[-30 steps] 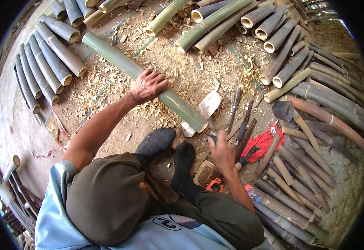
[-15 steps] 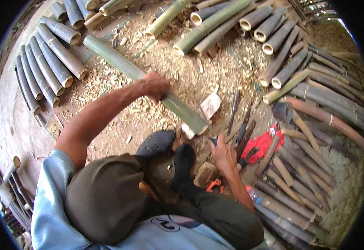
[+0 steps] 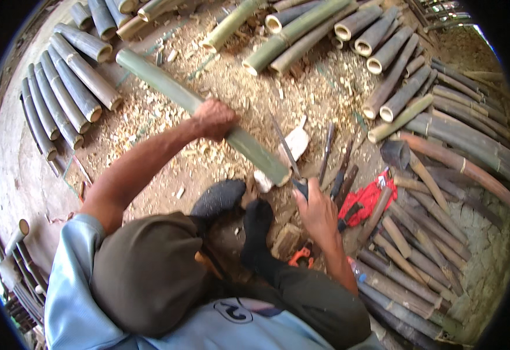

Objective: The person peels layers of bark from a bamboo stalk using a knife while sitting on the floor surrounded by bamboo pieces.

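A long green bamboo tube [image 3: 160,80] lies slantwise in front of me, its near end close to my feet. Around its middle my left hand [image 3: 215,118] is closed from above. My right hand [image 3: 316,211] grips the dark handle of a knife [image 3: 286,144]. The thin blade points up and left, close along the right side of the tube's near end; whether it touches the bamboo I cannot tell. Beneath and beside that end is a pale whitish piece [image 3: 297,143], partly hidden by the blade and tube.
Pale shavings [image 3: 313,96] litter the ground. Cut bamboo tubes [image 3: 74,81] are lined up at the left, with more [image 3: 377,52] at the far right. By my right hand lie long dark tools [image 3: 327,151], a red cloth [image 3: 367,201], a mallet-like tool [image 3: 396,153] and an orange object [image 3: 303,255].
My right hand has shifted slightly, and the knife blade now reaches farther up beside the tube. The left hand and bamboo stay nearly in place.
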Motion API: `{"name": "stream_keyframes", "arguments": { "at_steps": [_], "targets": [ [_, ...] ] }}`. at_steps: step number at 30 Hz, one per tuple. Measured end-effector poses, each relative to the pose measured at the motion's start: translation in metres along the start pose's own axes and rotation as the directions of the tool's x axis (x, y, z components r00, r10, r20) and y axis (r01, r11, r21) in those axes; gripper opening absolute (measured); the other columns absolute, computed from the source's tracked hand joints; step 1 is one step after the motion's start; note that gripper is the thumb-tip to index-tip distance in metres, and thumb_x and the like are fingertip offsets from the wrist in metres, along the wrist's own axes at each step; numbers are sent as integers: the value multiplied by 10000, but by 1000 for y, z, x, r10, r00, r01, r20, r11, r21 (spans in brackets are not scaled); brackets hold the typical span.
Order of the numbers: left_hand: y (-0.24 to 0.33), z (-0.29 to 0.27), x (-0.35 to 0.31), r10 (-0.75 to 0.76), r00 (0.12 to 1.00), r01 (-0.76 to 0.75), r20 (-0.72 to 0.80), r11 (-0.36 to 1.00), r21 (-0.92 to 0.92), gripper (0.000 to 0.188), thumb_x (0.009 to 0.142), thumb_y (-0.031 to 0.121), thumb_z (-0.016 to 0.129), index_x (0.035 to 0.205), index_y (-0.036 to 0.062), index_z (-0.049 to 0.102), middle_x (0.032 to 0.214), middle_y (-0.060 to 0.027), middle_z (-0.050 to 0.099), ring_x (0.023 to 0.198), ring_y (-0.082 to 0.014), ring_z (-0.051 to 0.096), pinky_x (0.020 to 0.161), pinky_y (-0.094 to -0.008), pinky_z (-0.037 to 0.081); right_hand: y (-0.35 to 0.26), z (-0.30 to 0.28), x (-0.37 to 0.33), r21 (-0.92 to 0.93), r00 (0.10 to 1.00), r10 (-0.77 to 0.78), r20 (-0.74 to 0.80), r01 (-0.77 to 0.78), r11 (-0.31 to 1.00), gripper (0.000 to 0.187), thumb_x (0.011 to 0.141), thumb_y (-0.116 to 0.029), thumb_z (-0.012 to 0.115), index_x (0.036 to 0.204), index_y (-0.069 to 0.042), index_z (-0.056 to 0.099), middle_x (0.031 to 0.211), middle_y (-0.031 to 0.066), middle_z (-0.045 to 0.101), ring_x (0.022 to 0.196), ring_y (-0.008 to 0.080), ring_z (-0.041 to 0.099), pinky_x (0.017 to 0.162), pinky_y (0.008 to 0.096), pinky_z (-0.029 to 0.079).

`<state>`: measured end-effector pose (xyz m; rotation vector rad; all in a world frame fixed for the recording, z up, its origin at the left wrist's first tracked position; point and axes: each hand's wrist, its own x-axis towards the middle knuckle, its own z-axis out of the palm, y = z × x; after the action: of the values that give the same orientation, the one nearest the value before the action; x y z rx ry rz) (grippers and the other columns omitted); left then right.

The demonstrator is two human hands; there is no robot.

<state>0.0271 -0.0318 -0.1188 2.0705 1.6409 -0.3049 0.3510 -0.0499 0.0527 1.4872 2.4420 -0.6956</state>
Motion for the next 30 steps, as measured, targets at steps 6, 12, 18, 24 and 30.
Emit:
{"name": "stream_keyframes", "arguments": {
  "at_steps": [6,12,18,24,30],
  "targets": [
    [6,6,-8,46,940,-40,-338,999,26,280,770,253,815,990,160,670,1044,-53,713,1015,-191,664,939,-452,492,29,36,-14,176,928,-181,-326,247,953,300,997,-264,619,1108,-14,495,834,289,680,839,499,679,655,521,538],
    [-3,19,-16,72,915,-69,-397,997,20,262,846,292,762,1011,126,644,974,-79,689,1006,-225,670,948,-420,494,3,18,2,-74,994,-56,-89,49,996,335,990,-306,618,1068,-15,471,761,291,653,734,521,646,611,587,493],
    [4,18,-11,98,877,-96,-470,995,27,280,793,268,797,954,116,627,965,-73,688,960,-225,682,892,-470,513,25,35,-18,111,889,-256,-380,318,942,321,1003,-296,605,1151,-29,507,829,276,682,789,486,687,640,537,547],
    [-3,26,-15,36,931,-47,-364,999,-21,285,802,301,798,981,147,639,975,-60,691,981,-226,668,961,-479,480,7,22,-10,-113,999,38,8,-37,993,327,985,-316,627,1096,-33,506,834,291,678,807,502,672,663,563,523],
    [4,10,-18,76,892,-62,-445,997,46,271,818,272,763,1003,123,632,1023,-75,697,997,-235,666,916,-421,482,8,24,-14,140,829,-283,-482,392,909,290,957,-216,681,1070,-10,512,781,240,682,749,456,689,602,510,528]
  ]
}}
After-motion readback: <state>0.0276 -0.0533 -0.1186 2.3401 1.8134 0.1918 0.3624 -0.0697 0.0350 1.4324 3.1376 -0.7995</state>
